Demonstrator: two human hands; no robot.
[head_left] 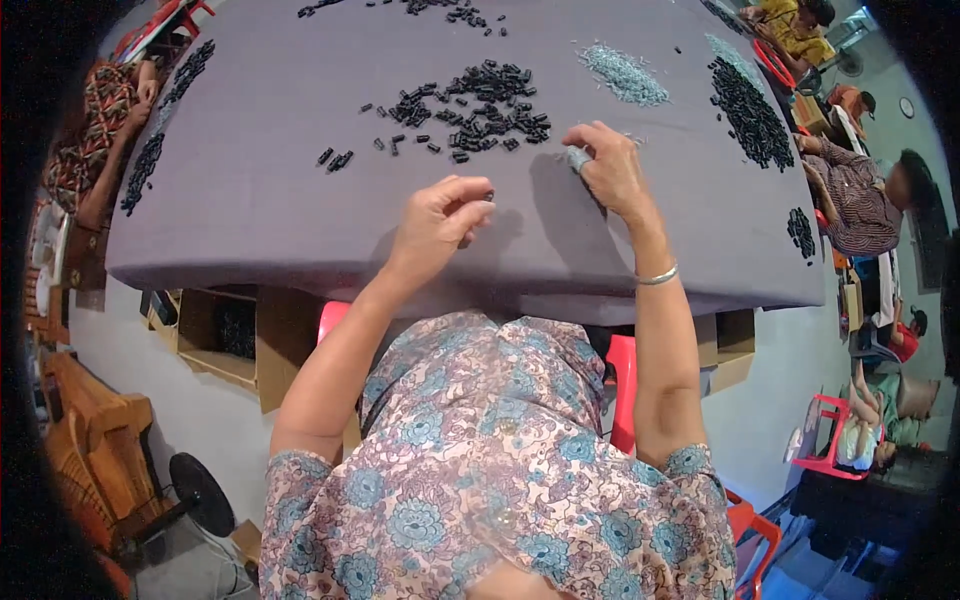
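Note:
My left hand (437, 228) is raised over the near part of the table, thumb and forefinger pinching a small black cylindrical piece (489, 196). Only the end of that piece shows past the fingertips. To its right, my right hand (612, 170) is lowered with fingers curled at a few pale, clear slivers (577, 158). Whether one of them is between its fingertips cannot be made out. Just beyond both hands lies a loose heap of black cylindrical pieces (490, 110). A mound of pale, thin clear pieces (625, 75) sits farther off at the right.
A grey cloth (260, 150) covers the table. More black pieces lie along its left edge (145, 175), right edge (750, 115) and far side. Other people sit at both sides, one person's arm (130, 120) at the left. Open cardboard boxes (225, 340) stand below the table.

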